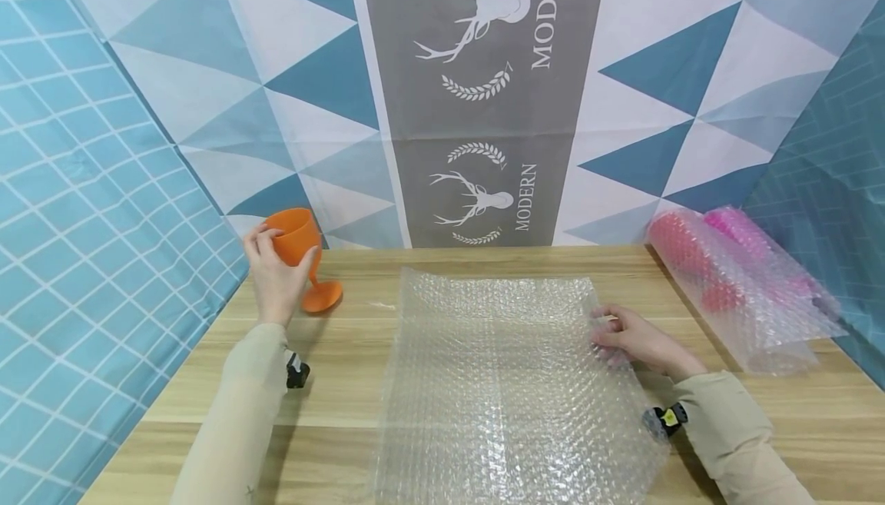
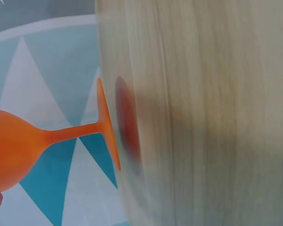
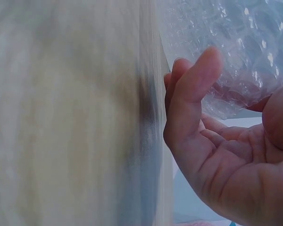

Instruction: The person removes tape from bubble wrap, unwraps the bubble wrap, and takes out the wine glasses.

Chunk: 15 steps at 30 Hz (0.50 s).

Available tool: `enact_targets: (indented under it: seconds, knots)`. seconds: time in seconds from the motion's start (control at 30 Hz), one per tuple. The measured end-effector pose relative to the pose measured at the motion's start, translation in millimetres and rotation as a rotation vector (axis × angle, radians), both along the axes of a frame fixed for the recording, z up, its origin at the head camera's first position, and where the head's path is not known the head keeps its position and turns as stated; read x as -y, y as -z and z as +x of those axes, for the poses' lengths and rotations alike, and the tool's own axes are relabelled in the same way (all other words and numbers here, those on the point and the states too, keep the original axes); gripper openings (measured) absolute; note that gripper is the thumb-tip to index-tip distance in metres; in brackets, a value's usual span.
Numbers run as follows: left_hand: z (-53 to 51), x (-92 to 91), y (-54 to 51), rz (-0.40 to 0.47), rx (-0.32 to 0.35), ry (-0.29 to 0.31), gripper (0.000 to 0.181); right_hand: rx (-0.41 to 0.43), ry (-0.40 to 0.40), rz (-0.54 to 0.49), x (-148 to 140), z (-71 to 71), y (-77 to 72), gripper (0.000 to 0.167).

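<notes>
An orange goblet [image 1: 293,233] is at the far left of the table, a little tilted. My left hand [image 1: 275,274] grips its bowl, thumb on the near side and fingers across the rim. In the left wrist view the goblet's foot [image 2: 107,125] is just off the tabletop, above its own reflection. A sheet of clear bubble wrap [image 1: 494,382] lies spread over the middle of the table. My right hand [image 1: 639,340] pinches its right edge; in the right wrist view the wrap [image 3: 245,47] passes between thumb and curled fingers.
A clear bubble-wrap bundle [image 1: 747,290] with red and pink things inside lies at the table's back right. The wooden table [image 1: 346,413] meets a patterned backdrop [image 1: 484,105] behind, and a blue tiled-print sheet [image 1: 90,205] flanks the left side.
</notes>
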<state>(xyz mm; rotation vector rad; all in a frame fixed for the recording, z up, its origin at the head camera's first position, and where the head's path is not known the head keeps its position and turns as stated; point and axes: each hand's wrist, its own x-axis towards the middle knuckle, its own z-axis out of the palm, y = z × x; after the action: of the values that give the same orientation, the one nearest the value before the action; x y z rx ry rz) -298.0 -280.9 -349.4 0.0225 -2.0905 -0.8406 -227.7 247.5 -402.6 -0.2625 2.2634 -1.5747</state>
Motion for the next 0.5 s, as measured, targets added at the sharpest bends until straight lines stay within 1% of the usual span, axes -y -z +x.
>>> enact_targets:
  seconds: [0.2, 0.33, 0.5]
  knots:
    - [-4.1, 9.0, 1.1, 0.000, 0.009, -0.037, 0.054, 0.004, 0.012, 0.007, -0.7, -0.4, -0.4, 0.050]
    - [-6.1, 12.3, 0.4, 0.015, 0.008, -0.043, 0.053, 0.002, 0.012, 0.007, -1.1, -0.9, -0.4, 0.050]
    - [-8.3, 17.4, -1.7, 0.015, 0.039, -0.060, 0.053, 0.001, 0.015, 0.011, -0.5, 0.1, -1.2, 0.049]
